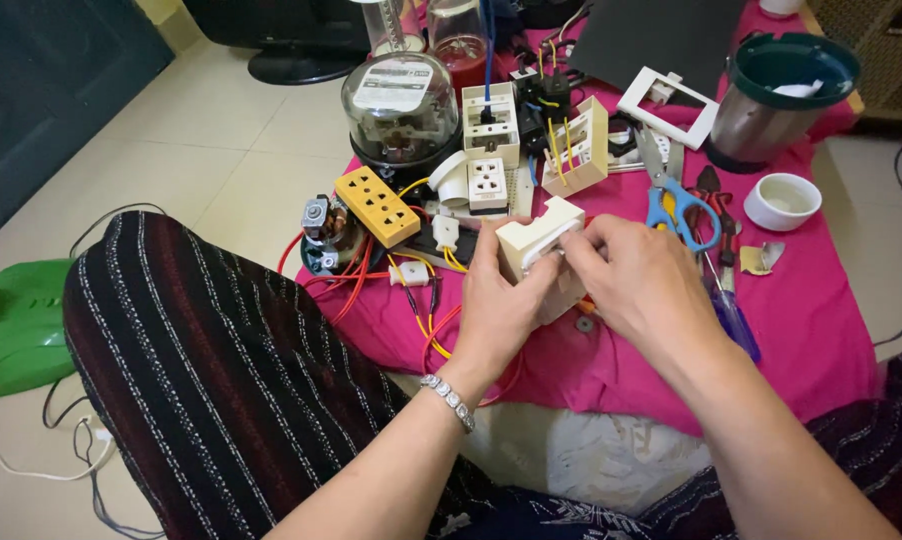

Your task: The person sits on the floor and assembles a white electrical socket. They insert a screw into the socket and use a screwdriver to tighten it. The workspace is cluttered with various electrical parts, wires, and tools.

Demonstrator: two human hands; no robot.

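Both my hands hold a cream plastic electrical box (pixel 533 237) over a pink cloth (pixel 801 330). My left hand (pixel 493 305) grips the box from its left side and underneath; a silver bracelet sits on that wrist. My right hand (pixel 639 285) covers the box's right side, fingertips pinching at a white part on its front face. Red and yellow wires (pixel 433 335) trail out below my left hand.
On the cloth lie an orange socket strip (pixel 376 205), a white socket (pixel 488 184), a glass-domed meter (pixel 399 105), an open cream box with yellow wires (pixel 579 148), blue-handled scissors (pixel 679 205), screwdrivers (pixel 729 300), a white cup (pixel 783 200) and a steel pot (pixel 776 95). My striped trouser leg (pixel 221 380) is at left.
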